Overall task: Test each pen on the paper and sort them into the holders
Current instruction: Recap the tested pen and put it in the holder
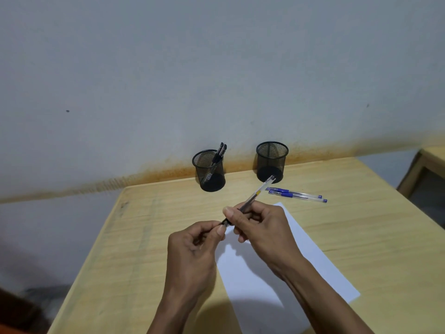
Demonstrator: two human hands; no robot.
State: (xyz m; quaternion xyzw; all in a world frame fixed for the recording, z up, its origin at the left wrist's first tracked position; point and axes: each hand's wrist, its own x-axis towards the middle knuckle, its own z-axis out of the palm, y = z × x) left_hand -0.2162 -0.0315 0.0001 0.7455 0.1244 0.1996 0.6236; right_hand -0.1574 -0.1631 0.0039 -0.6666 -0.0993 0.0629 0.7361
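Above the paper (pixel 277 273) a pen (pixel 255 195) is pinched by both hands (pixel 192 247) (pixel 262 227); beyond it, two holders (pixel 210 170) (pixel 271 161) and two blue pens (pixel 297 195) are seen.

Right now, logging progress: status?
Both hands on one pen, cap end left. Two blue pens waiting. Paper unobstructed.

I have just one view, from the wide-angle camera on the person's head. It looks forward and steeply down over the pale wooden tabletop (pixel 361 227), close above both forearms, reaching as far as the stained grey wall (pixel 216 68) behind.
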